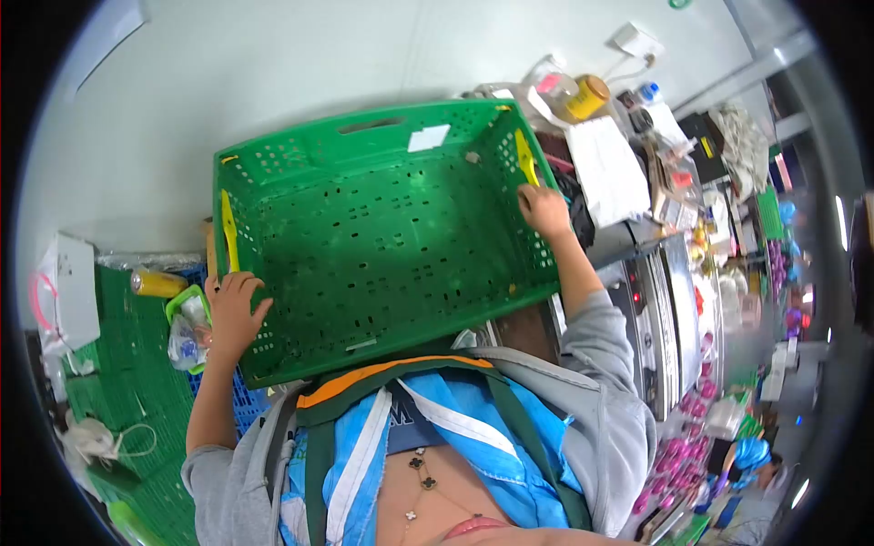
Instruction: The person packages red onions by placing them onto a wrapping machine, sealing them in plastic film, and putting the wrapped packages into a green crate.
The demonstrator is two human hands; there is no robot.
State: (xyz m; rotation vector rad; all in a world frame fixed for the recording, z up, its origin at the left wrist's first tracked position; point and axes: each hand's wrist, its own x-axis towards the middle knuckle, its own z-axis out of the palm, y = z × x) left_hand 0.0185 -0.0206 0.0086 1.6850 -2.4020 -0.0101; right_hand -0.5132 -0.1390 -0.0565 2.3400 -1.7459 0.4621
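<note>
Both hands, left (235,314) and right (546,214), are gripping the crate (382,227) at its opposite short edges, and the crate is sitting before the person's torso

From my remote seat I count two hands, one left hand (235,309) and one right hand (546,215), and one large green crate (382,241). I see two yellow handles (229,235) on it, one per end, and one white label (428,138). Around it I get one small green basket (171,312), one blue crate (242,407), one yellow can (157,284), one yellow jar (585,98), one wall socket (638,42) and one pink loop (38,300). The pink items (681,448) are too small for me to count.
</note>
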